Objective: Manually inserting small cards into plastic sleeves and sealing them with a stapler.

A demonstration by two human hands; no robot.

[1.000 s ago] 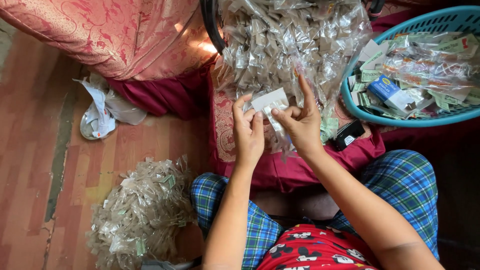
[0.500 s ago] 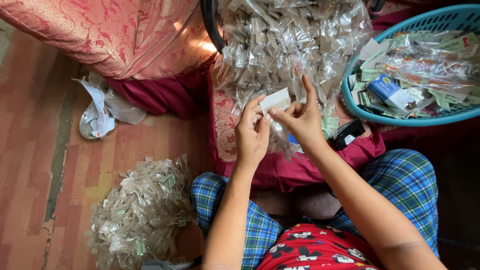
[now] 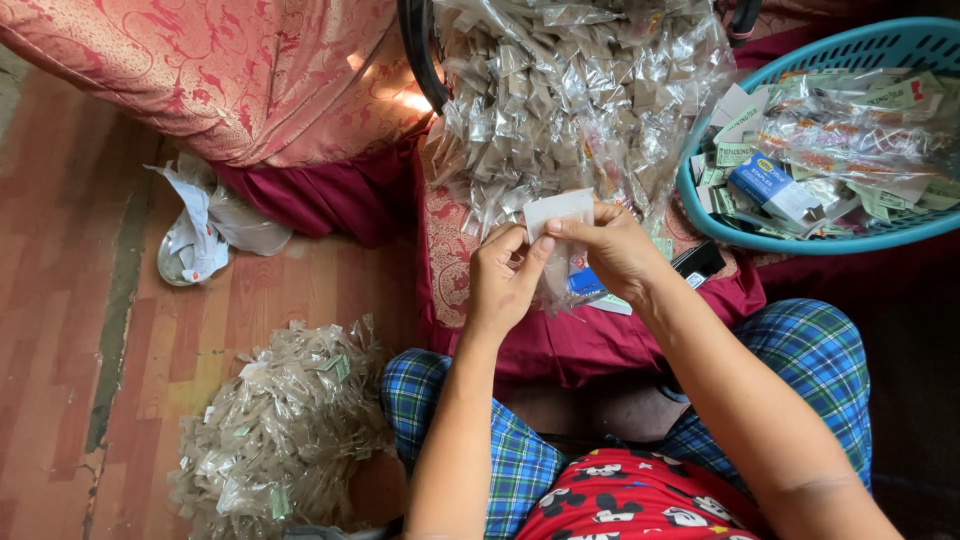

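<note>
– wooden floor (image 3: 90, 300) below, red cushion (image 3: 600, 330) in front, yes?
– yes. both hands meet above the cushion. left hand (image 3: 505, 280) and right hand (image 3: 615, 250) pinch a small white paper slip (image 3: 558, 212) and a clear packet (image 3: 553, 285) with closed fingers, held near for good view.
– how does it look?
– flat, pale, a little folded, below the heap of clear packets (image 3: 570, 100).

The person is wearing blue, green and white plaid trousers (image 3: 500, 450) and a red top (image 3: 630, 500) printed with black-and-white cartoon figures. Both forearms are showing bare, with no sleeves, and the hands (image 3: 560, 265) are wearing no gloves or rings.
</note>
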